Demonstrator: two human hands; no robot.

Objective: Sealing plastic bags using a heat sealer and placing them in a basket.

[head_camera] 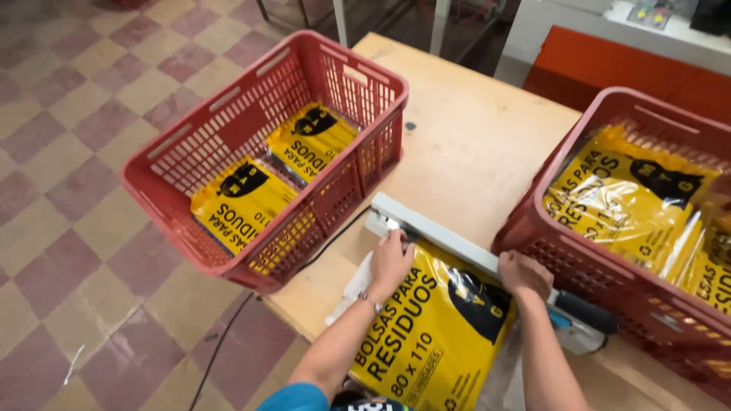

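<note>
**Sealing yellow bag at sealer bar**

Nearest: yellow bag (426,335) flat on surface (472,144), top edge under sealer (457,247). Left hand (390,262) pressing down on bag and bar end, fingers flat, gripping nothing. Right hand (524,274) curled on bar. Seal step in hand, probably; next likely calls for holding edge straight, then lifting clear. Farther: left crate (259,152) with two packs, right crate (647,228) fuller.
</note>
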